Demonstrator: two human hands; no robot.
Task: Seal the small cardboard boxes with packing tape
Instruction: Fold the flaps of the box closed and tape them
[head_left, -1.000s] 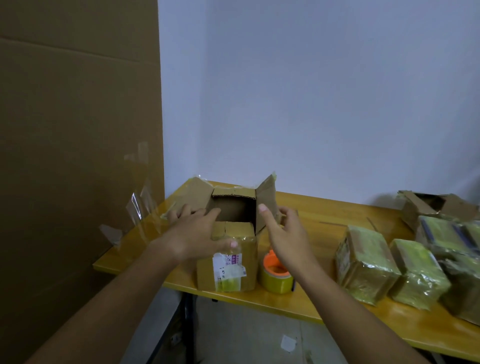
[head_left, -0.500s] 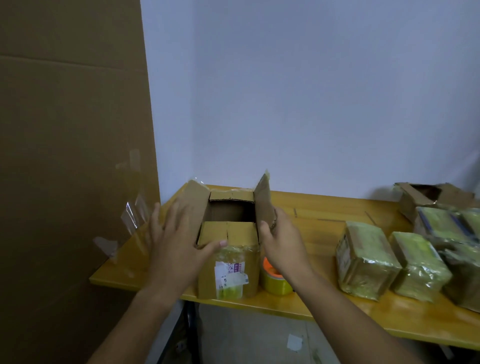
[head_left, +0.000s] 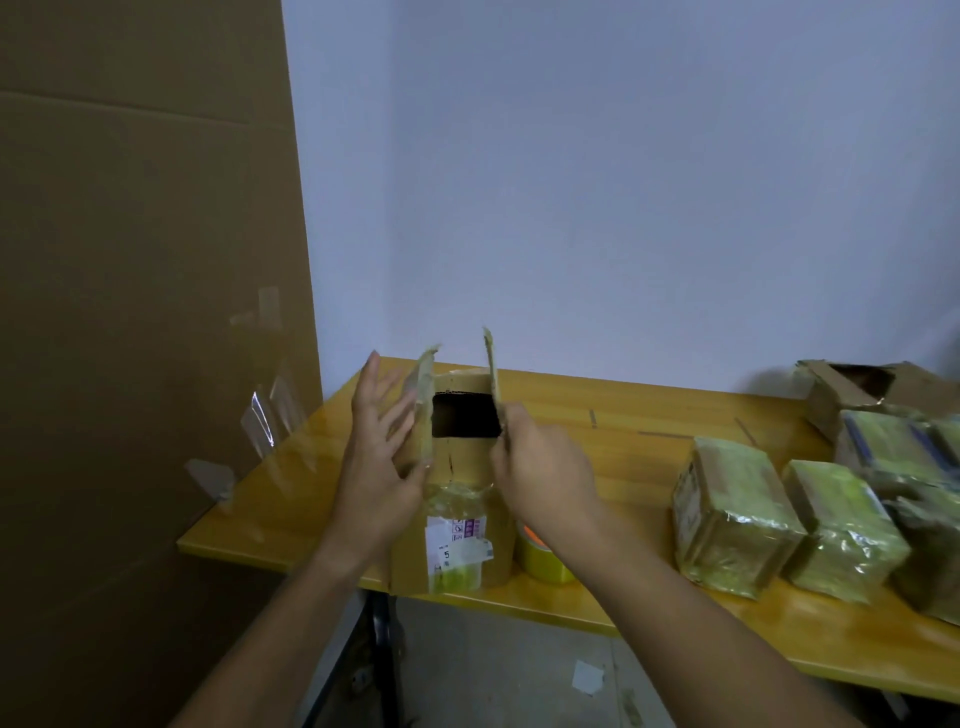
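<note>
We have the open box (head_left: 457, 499) at the table's (head_left: 649, 415) near edge. Left hand (head_left: 382, 457) flat, fingers straight, against left flap (head_left: 425, 400); right hand (head_left: 545, 475) pinches right flap (head_left: 492, 376). Tape roll (head_left: 540, 558) just right of box.

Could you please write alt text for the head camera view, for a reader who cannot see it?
A left hand and right hand fold the upright side flaps of an open cardboard box on a yellow table. A tape roll and taped boxes sit to its right.
</note>
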